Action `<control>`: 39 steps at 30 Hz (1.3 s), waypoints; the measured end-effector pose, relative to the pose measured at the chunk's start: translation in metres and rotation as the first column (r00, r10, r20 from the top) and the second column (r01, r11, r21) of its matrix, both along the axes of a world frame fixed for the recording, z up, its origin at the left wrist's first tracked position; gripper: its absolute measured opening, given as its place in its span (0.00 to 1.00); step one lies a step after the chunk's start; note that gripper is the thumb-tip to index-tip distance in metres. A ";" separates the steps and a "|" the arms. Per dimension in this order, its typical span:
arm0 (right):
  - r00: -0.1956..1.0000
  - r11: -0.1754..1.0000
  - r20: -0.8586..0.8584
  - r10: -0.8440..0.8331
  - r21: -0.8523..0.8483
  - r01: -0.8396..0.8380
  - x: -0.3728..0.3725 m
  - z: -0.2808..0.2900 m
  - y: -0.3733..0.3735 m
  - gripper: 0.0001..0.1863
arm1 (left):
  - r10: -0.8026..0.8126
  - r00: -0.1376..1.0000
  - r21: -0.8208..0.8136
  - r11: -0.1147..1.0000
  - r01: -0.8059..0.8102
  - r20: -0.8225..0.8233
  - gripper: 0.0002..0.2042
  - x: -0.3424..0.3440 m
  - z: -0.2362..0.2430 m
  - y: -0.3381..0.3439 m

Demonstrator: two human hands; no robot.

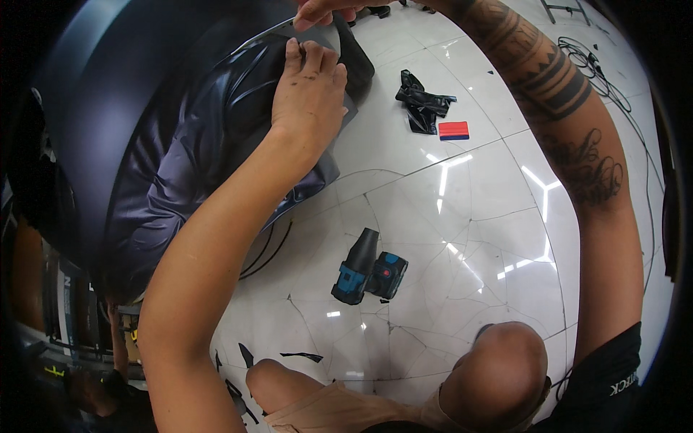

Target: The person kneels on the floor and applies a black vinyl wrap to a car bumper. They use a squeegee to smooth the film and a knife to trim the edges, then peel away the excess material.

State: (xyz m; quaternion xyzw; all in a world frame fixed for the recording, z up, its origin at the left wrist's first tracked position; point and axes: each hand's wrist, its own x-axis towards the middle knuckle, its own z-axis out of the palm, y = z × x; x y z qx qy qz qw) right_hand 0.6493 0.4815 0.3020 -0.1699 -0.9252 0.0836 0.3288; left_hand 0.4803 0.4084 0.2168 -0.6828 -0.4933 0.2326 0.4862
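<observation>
A large curved dark panel (86, 144), apparently part of a vehicle body, fills the upper left. Loose, wrinkled dark glossy film (180, 169) hangs over its lower part. My left hand (309, 90) is against the film near its right end, back of the hand up, fingers bent and close together on it. At the top edge of the view, my right hand (321, 13) is just beyond the left one, its thumb and fingers pinched at the film's upper edge. Part of the right hand is cut off by the frame, and the left fingertips are partly hidden.
On the glossy cracked tile floor lie a blue and black cordless blower (369, 268), a red squeegee (454, 130) and a crumpled black film scrap (422, 102). Thin black offcuts (302, 356) lie near my knees. Cables (588, 61) coil at upper right. Another person (101, 393) is at lower left.
</observation>
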 end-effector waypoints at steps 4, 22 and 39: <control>1.000 0.998 -0.016 -0.021 -0.056 0.020 -0.003 -0.006 0.007 0.09 | 0.006 1.000 -0.001 1.000 -0.006 0.001 0.27 0.000 0.000 -0.001; 0.997 0.999 -0.070 -0.006 -0.052 0.002 0.007 -0.024 0.038 0.08 | -0.046 0.998 -0.011 0.999 0.047 0.034 0.27 -0.004 -0.002 -0.002; 0.929 0.959 -0.313 0.196 -0.135 -0.248 -0.005 -0.083 0.071 0.11 | -0.098 0.941 -0.347 0.913 0.215 0.324 0.22 -0.007 0.006 -0.060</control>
